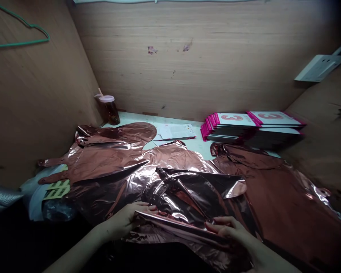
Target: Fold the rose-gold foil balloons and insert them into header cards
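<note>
A crumpled rose-gold foil balloon [187, 197] lies flat in front of me on top of several others. My left hand [127, 220] pinches its near folded edge on the left. My right hand [230, 229] grips the same folded edge on the right, fingers curled over the foil. More flat rose-gold foil balloons [108, 155] spread across the table to the left and right.
Two stacks of pink-edged packs printed with a "3" [250, 127] stand at the back right. A paper sheet [176, 131] lies at the back middle, a lidded cup with a straw [109, 110] in the back left corner. Wooden walls enclose the table; a green hanger [31, 32] hangs left.
</note>
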Motion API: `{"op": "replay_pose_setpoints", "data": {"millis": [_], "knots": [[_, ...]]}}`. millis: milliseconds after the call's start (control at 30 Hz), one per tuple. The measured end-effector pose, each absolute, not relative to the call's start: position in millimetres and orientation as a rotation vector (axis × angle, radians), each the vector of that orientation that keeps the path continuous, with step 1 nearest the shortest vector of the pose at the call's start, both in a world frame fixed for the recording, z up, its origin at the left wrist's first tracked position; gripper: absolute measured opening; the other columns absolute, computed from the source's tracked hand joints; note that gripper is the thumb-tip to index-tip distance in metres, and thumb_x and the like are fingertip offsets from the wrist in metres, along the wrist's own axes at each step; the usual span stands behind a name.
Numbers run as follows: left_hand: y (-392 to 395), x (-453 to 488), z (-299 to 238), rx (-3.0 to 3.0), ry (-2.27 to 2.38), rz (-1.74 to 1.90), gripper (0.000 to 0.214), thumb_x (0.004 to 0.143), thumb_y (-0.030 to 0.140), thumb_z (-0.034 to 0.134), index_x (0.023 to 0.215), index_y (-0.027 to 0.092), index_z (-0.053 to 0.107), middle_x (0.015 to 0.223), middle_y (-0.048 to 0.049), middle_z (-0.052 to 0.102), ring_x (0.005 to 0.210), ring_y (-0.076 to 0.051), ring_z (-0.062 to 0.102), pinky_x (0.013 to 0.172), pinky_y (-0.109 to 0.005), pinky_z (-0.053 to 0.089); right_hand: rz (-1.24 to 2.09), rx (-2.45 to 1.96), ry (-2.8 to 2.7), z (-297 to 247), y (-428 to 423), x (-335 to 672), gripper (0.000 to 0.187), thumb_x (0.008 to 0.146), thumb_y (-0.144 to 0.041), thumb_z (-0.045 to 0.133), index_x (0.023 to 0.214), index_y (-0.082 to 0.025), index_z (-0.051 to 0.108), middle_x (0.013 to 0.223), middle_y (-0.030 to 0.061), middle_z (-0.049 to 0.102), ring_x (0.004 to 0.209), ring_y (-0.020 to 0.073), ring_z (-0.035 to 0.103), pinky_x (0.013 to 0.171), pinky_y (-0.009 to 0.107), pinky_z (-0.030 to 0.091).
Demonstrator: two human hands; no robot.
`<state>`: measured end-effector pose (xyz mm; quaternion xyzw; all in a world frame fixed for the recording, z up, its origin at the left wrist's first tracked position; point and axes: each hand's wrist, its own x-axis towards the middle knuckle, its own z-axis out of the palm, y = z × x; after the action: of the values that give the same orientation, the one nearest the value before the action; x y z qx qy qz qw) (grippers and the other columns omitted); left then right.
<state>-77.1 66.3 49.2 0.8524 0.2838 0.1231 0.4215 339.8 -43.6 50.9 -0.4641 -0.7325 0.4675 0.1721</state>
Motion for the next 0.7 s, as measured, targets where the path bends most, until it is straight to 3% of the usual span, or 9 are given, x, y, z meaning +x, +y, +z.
{"op": "replay_pose_setpoints", "data": {"millis": [100, 200, 333, 400, 533, 633, 700], "knots": [[66.0, -80.8, 45.4, 1.895, 0.834, 0.419, 0.041, 0.099, 0.04, 0.042, 0.128, 0.02, 0.063, 0.128, -0.0098, 0.065, 0.115, -0.025, 0.061, 0.099, -0.037, 0.05, 1.538, -1.302, -1.886, 47.9, -37.5, 349.6, 0.085, 0.064, -0.015, 0.079, 0.142, -0.028, 0.049, 0.147, 0.0124, 0.04, 0.143, 0.0308, 0.031, 0.11, 0.038, 0.039], [63.7, -82.1, 41.7, 1.748, 0.864, 0.477, 0.044, 0.098, 0.047, 0.042, 0.122, 0.018, 0.065, 0.123, -0.0104, 0.067, 0.11, -0.025, 0.064, 0.093, -0.035, 0.053, 1.493, -1.223, -1.826, 42.7, -32.4, 350.3, 0.065, 0.076, -0.025, 0.073, 0.137, -0.027, 0.054, 0.145, 0.0133, 0.046, 0.145, 0.0304, 0.025, 0.114, 0.045, 0.031], [64.6, -83.1, 40.3, 1.942, 0.748, 0.362, 0.041, 0.08, 0.044, 0.072, 0.115, 0.023, 0.066, 0.119, -0.0068, 0.07, 0.12, -0.028, 0.059, 0.113, -0.043, 0.034, 1.457, -1.205, -1.876, 38.0, -38.7, 347.1, 0.045, 0.092, -0.035, 0.054, 0.136, -0.028, 0.055, 0.154, 0.0111, 0.038, 0.144, 0.0289, 0.027, 0.113, 0.048, 0.033], [66.3, -84.9, 40.5, 2.009, 0.72, 0.309, 0.033, 0.084, 0.043, 0.067, 0.111, 0.025, 0.069, 0.114, -0.0046, 0.072, 0.118, -0.026, 0.06, 0.114, -0.041, 0.03, 1.491, -1.337, -1.846, 35.4, -44.3, 347.3, 0.045, 0.09, -0.041, 0.056, 0.133, -0.029, 0.059, 0.15, 0.0094, 0.043, 0.14, 0.0296, 0.036, 0.113, 0.046, 0.034], [68.7, -80.2, 43.5, 1.851, 1.0, 0.362, 0.037, 0.094, 0.045, 0.045, 0.1, 0.017, 0.07, 0.099, -0.006, 0.072, 0.097, -0.023, 0.064, 0.089, -0.032, 0.047, 1.33, -1.76, -1.312, 28.9, -42.3, 341.8, 0.053, 0.082, -0.057, 0.06, 0.12, -0.022, 0.067, 0.131, 0.0109, 0.063, 0.13, 0.0328, 0.05, 0.11, 0.042, 0.039], [71.8, -62.2, 45.7, 1.776, 1.314, 0.365, 0.039, 0.095, 0.045, 0.041, 0.089, 0.014, 0.065, 0.088, -0.0049, 0.07, 0.083, -0.02, 0.063, 0.073, -0.027, 0.047, 1.235, -1.795, -1.029, 23.9, -27.8, 330.9, 0.056, 0.079, -0.062, 0.058, 0.112, -0.017, 0.067, 0.113, 0.0118, 0.071, 0.118, 0.0321, 0.059, 0.098, 0.036, 0.049], [75.4, -47.2, 46.1, 1.837, 1.551, 0.269, 0.039, 0.096, 0.042, 0.04, 0.082, 0.014, 0.062, 0.084, -0.0055, 0.069, 0.081, -0.02, 0.064, 0.069, -0.026, 0.045, 1.216, -1.804, -0.989, 20.3, -17.7, 325.2, 0.053, 0.077, -0.06, 0.059, 0.104, -0.016, 0.067, 0.094, 0.0099, 0.073, 0.1, 0.0299, 0.067, 0.085, 0.033, 0.054]]}}
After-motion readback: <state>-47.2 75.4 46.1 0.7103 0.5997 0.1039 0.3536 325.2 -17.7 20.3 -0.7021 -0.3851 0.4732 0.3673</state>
